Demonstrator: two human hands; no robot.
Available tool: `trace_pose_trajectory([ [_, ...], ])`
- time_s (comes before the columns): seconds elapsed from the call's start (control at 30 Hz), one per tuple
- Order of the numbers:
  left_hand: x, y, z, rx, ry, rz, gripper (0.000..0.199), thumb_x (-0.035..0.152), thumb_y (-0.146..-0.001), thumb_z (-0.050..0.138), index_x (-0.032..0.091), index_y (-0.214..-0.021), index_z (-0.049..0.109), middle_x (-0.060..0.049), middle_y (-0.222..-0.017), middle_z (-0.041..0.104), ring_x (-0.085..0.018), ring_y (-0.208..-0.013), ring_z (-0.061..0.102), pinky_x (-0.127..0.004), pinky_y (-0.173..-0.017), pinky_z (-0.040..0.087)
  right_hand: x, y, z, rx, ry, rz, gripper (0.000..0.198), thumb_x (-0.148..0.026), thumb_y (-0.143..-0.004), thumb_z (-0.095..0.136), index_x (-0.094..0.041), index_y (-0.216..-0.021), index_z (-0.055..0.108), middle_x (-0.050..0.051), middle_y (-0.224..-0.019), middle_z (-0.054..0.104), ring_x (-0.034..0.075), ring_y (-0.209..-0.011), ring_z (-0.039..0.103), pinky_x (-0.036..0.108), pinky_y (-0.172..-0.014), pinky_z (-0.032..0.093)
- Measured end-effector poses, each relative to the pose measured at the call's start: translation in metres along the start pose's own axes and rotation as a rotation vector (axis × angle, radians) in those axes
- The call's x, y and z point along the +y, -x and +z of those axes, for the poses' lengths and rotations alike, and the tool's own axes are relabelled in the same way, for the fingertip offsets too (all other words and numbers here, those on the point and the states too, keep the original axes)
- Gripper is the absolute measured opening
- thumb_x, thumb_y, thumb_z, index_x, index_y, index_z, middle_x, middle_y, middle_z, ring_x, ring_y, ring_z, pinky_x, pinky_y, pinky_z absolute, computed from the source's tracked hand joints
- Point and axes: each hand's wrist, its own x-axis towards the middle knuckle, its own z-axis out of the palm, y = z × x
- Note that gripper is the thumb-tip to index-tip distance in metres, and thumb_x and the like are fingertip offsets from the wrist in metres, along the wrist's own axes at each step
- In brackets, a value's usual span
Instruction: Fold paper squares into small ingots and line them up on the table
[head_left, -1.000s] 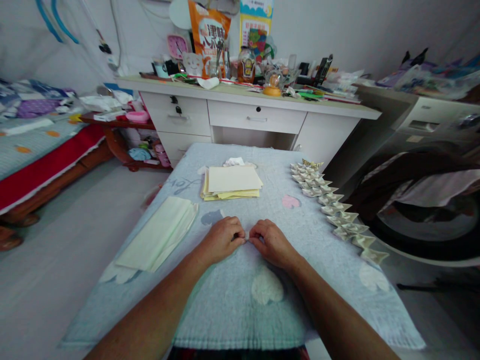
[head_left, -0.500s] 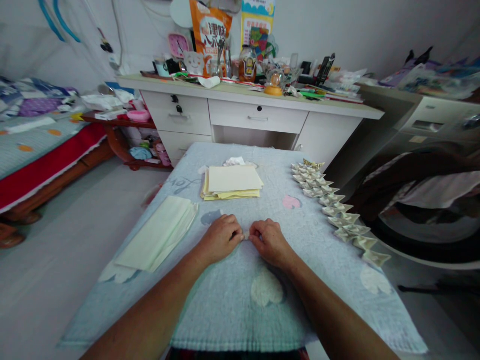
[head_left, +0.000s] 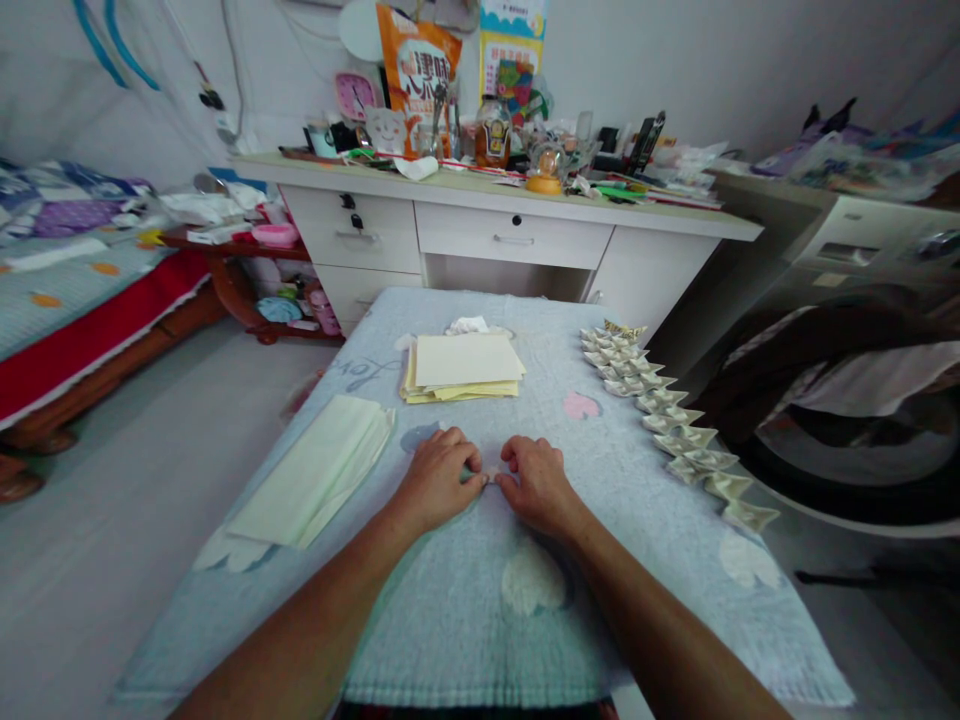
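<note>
With the clock centred between your hands and twelve straight ahead, the cloth-covered table (head_left: pixel 450 620) keeps its place beneath you, and the pale green sheets (head_left: pixel 315 470) at ten, the cream and yellow paper stack (head_left: pixel 461 365) near twelve and the folded paper row (head_left: pixel 664 410) from two to three lie as they did a second ago. What changes is your grip: both index fingers now lift off the small pale piece (head_left: pixel 492 477), where earlier they closed tight against it. For writing, the orange bag (head_left: pixel 420 80) toward half past eleven carries large Chinese characters, too soft to read surely; the yellow and blue poster (head_left: pixel 512 45) at twelve bears smaller ones, and cursive on the cloth at ten looks like "love". Your left hand (head_left: pixel 442 475) comes in from seven and your right hand (head_left: pixel 536 482) from five, wrists low, backs upward. On each, thumb and index stand parted, the thumb tip at the piece's end; whether hidden fingers pinch it from below you cannot tell. The piece lies at dial centre, between your thumbs.
</note>
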Motion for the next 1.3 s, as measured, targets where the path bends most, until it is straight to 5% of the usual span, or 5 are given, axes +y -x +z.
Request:
trace_pose_trajectory([
  [0.37,0.002,0.0,0.0,-0.026,0.039,-0.029,0.013,0.028,-0.069,0.069,0.02,-0.078,0.062,-0.001,-0.087,0.058,-0.021,-0.091,0.053,-0.035,-0.084,0.037,0.005,0.001,0.0,0.0,-0.028,-0.137,0.008,-0.019,-0.079,0.062,-0.018,-0.087,0.059,0.004,-0.092,0.054,0.021,-0.09,0.043,0.033,-0.077,0.028],
  [0.63,0.006,-0.002,-0.003,-0.063,0.251,0.063,0.004,0.02,-0.074,0.06,0.018,-0.073,0.057,0.001,-0.074,0.059,-0.016,-0.075,0.053,-0.027,-0.07,0.039,0.007,0.003,-0.007,0.02,-0.142,-0.253,0.01,-0.012,-0.077,0.062,-0.018,-0.083,0.057,0.002,-0.085,0.057,0.019,-0.088,0.046,0.032,-0.081,0.03],
  [1.03,0.013,-0.002,-0.008,0.017,0.595,-0.046,0.016,0.017,-0.07,0.062,0.016,-0.086,0.065,0.001,-0.073,0.058,-0.013,-0.072,0.053,-0.025,-0.069,0.043,0.008,0.004,-0.01,0.104,-0.371,-0.311,0.024,-0.02,-0.082,0.061,-0.02,-0.105,0.055,0.004,-0.095,0.059,0.019,-0.092,0.052,0.032,-0.083,0.038],
  [1.13,0.013,-0.003,-0.011,0.011,0.658,-0.077,0.012,0.017,-0.069,0.061,0.016,-0.081,0.063,0.003,-0.068,0.054,-0.011,-0.067,0.051,-0.022,-0.064,0.041,0.009,0.003,-0.008,0.055,-0.361,-0.338,0.013,-0.03,-0.086,0.058,-0.018,-0.091,0.059,0.002,-0.084,0.057,0.017,-0.082,0.052,0.029,-0.077,0.038],
  [1.3,0.011,-0.002,-0.01,-0.015,0.754,-0.117,0.014,0.02,-0.069,0.064,0.015,-0.082,0.062,0.005,-0.065,0.05,-0.009,-0.062,0.046,-0.021,-0.06,0.038,0.006,0.002,-0.009,0.023,-0.442,-0.311,0.023,-0.033,-0.091,0.05,-0.017,-0.077,0.058,0.001,-0.074,0.054,0.014,-0.075,0.05,0.026,-0.071,0.037],
])
